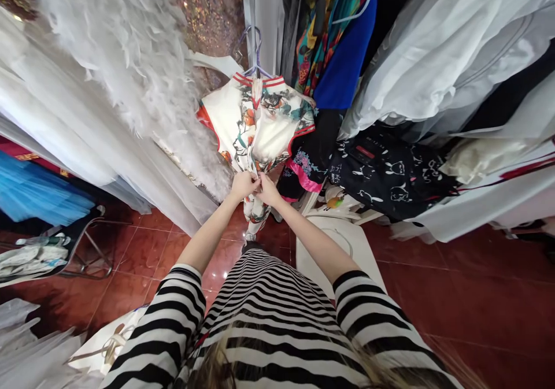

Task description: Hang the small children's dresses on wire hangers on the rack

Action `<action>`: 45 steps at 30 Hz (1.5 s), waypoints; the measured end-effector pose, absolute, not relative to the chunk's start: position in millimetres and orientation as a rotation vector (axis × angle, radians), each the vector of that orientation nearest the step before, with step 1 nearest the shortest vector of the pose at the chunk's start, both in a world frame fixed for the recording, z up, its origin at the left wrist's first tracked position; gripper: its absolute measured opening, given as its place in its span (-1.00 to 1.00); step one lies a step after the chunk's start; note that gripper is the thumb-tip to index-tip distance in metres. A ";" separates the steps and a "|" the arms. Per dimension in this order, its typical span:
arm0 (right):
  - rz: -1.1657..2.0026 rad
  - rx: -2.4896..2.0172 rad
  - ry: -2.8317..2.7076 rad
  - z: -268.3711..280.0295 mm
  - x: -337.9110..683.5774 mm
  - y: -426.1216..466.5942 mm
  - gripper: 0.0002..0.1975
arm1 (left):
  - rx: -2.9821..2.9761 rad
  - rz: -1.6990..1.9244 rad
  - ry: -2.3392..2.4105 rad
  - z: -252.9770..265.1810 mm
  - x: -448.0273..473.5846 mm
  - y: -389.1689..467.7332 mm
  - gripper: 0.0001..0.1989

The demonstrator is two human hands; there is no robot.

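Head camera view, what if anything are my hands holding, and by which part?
The left hand and right hand hold the hanging white patterned garment by its front centre, near the waist.

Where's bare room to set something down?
Red tiled floor lies bare right of the white chair, and between the metal-framed chair and black-striped left sleeve. Crowded: around left hand and right hand at the red-trimmed floral garment, among hanging clothes.

Costume room or clothes shop, seemingly: white feathered garment [113,48], blue tulle [39,186], glittery fabric [210,7], hangers [256,67].
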State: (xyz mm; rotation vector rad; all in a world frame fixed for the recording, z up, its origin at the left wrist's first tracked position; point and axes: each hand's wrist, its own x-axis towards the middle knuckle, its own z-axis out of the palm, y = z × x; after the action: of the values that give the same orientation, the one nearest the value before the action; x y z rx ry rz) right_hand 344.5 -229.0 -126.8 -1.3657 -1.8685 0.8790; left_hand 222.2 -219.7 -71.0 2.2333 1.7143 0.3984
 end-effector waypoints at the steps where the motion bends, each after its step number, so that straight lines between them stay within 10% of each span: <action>1: 0.878 -1.399 -1.862 -124.2 344.0 -229.5 -0.51 | 2.212 0.431 1.701 -68.8 222.2 -220.3 -0.72; 18: 1.525 -0.988 -1.653 -125.2 363.7 -200.6 -0.81 | 2.329 0.093 1.764 -63.2 210.7 -261.6 -0.70; 45: 1.426 -0.794 -1.617 -99.9 356.0 -216.0 -0.28 | 2.068 0.545 1.689 -64.2 230.2 -264.4 -0.89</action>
State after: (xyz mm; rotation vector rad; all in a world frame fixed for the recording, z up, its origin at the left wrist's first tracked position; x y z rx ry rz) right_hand 356.0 -216.0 -99.9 -0.7944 -1.6168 1.4256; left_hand 230.2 -264.4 -64.2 2.0675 1.6893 0.5448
